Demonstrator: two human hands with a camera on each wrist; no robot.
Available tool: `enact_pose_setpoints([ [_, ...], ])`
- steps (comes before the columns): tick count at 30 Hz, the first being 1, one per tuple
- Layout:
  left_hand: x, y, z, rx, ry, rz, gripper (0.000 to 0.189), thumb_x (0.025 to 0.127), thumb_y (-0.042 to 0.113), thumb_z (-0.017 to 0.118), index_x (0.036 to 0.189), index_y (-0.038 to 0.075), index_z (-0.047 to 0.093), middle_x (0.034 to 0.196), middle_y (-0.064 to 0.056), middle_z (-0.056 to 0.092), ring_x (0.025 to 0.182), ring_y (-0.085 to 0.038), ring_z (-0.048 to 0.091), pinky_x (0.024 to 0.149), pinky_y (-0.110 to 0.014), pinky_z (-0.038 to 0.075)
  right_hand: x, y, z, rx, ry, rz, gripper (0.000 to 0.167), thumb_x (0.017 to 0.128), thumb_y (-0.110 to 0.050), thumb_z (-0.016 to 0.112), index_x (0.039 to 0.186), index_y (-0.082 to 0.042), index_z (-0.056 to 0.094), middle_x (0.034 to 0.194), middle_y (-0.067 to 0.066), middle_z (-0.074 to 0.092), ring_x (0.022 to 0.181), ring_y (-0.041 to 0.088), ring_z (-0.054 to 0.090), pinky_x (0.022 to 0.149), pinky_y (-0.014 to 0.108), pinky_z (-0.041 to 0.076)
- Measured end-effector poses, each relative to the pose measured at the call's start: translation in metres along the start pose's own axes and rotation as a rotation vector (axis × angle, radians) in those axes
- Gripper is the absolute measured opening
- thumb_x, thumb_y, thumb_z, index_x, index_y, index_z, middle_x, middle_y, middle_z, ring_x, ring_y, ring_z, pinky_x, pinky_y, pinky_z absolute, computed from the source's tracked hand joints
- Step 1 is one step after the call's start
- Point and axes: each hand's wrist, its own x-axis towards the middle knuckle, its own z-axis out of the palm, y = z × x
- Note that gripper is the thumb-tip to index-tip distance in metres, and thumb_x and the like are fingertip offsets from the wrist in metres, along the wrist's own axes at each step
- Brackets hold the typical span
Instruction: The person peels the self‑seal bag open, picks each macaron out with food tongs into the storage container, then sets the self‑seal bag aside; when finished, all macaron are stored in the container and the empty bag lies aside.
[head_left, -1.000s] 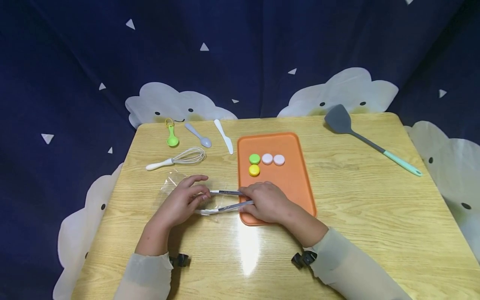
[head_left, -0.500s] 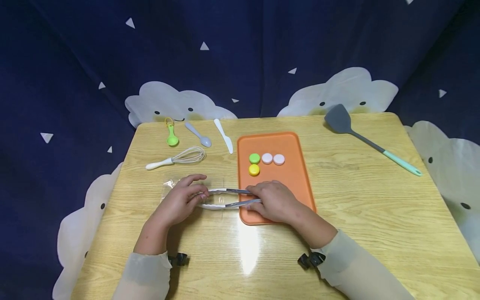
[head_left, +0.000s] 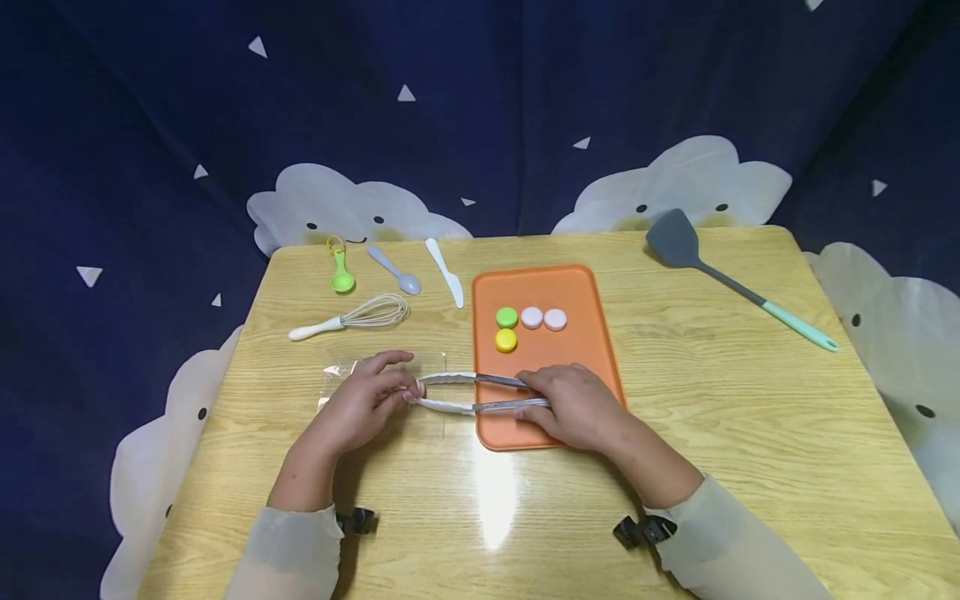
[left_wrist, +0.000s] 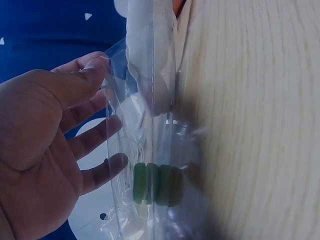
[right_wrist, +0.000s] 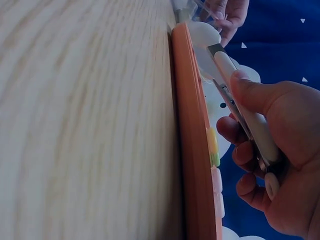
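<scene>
My left hand (head_left: 362,404) pinches the rim of a clear plastic bag (left_wrist: 120,95) between thumb and forefinger; the other fingers are spread along its side. Inside the bag lies a green macaron (left_wrist: 146,184), with a dull greenish shape beside it. My right hand (head_left: 573,407) grips tongs (head_left: 498,405) by their pale handles, level above the lower part of an orange tray (head_left: 585,287). The white tong tips, spread apart, are at the bag's mouth by my left fingertips. Whether they are inside it, I cannot tell. A green (head_left: 506,317), a yellow (head_left: 506,340) and two pale pink macarons (head_left: 532,317) sit on the tray.
Behind the left hand lie a whisk (head_left: 352,318), a green measuring spoon (head_left: 342,273), a grey spoon (head_left: 395,271) and a white knife (head_left: 446,273). A grey spatula (head_left: 738,285) with a mint handle lies at the right. A dark blue curtain (head_left: 480,108) hangs behind the table.
The right hand has moved right with the tongs, drawing their tips back from the bag toward the tray. The left hand has stayed almost in place on the bag.
</scene>
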Motion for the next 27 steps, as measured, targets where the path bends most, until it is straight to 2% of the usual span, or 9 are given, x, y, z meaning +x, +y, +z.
enact_pose_setpoints([
  [8,-0.001,0.000,0.000,0.001,-0.019,-0.003,0.015,0.096,0.007,0.075,0.100,0.021,0.076,0.147,-0.010,0.055,0.135,-0.039,0.050,0.108,-0.058,0.042,-0.005,0.001,0.000,-0.024,-0.007,0.024,0.051,0.093,-0.045,0.077,0.132,-0.011,0.070,0.115,0.003,0.075,0.107,0.023,0.070,0.093,0.048,0.051],
  [14,0.000,-0.001,0.000,-0.001,-0.020,0.007,0.013,0.096,0.006,0.074,0.100,0.018,0.075,0.145,-0.010,0.056,0.133,-0.038,0.054,0.106,-0.056,0.045,0.000,-0.003,0.003,-0.041,-0.015,0.019,0.051,0.092,-0.046,0.077,0.130,-0.013,0.070,0.106,-0.001,0.073,0.100,0.019,0.068,0.089,0.046,0.050],
  [21,-0.001,0.000,0.000,-0.004,-0.033,-0.025,0.011,0.097,0.010,0.074,0.100,0.021,0.075,0.147,-0.009,0.055,0.135,-0.038,0.052,0.108,-0.057,0.044,0.007,-0.009,0.005,-0.061,-0.037,0.014,0.049,0.094,-0.046,0.074,0.131,-0.014,0.069,0.110,0.000,0.074,0.103,0.019,0.068,0.091,0.046,0.049],
  [27,-0.001,0.001,-0.001,0.005,-0.035,-0.037,0.008,0.097,0.013,0.074,0.100,0.020,0.076,0.147,-0.007,0.055,0.135,-0.038,0.052,0.108,-0.056,0.044,0.003,-0.007,0.001,-0.036,-0.016,0.012,0.050,0.094,-0.044,0.076,0.131,-0.011,0.070,0.112,0.002,0.074,0.104,0.021,0.069,0.093,0.048,0.050],
])
